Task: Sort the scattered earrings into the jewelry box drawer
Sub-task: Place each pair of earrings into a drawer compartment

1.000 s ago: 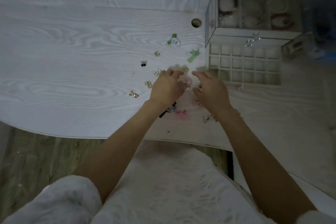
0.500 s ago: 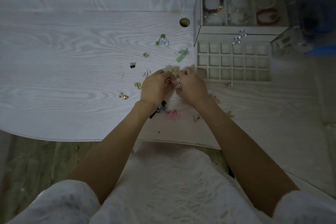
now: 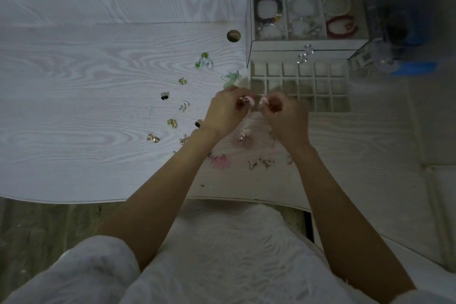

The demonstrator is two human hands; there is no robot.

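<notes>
My left hand (image 3: 225, 112) and my right hand (image 3: 283, 116) are raised side by side just left of the open gridded drawer (image 3: 299, 87) of the jewelry box (image 3: 306, 43). Each hand pinches a small pale pink earring: one (image 3: 248, 100) at the left fingertips, the other (image 3: 263, 100) at the right fingertips. Several earrings lie scattered on the white table: a green-white pair (image 3: 203, 61), a light green pair (image 3: 231, 78), gold ones (image 3: 153, 138), a bright pink pair (image 3: 220, 161) and a pale pink pair (image 3: 243, 138) below my hands.
The glass-topped box holds bracelets in its upper compartments. A blue and clear object (image 3: 397, 32) stands right of the box. A round cable hole (image 3: 233, 36) is in the table (image 3: 74, 81). The table's front edge runs just above my lap.
My hands have lifted slightly and parted, each now holding one pink earring at the fingertips. The camera view has shifted a little toward the box.
</notes>
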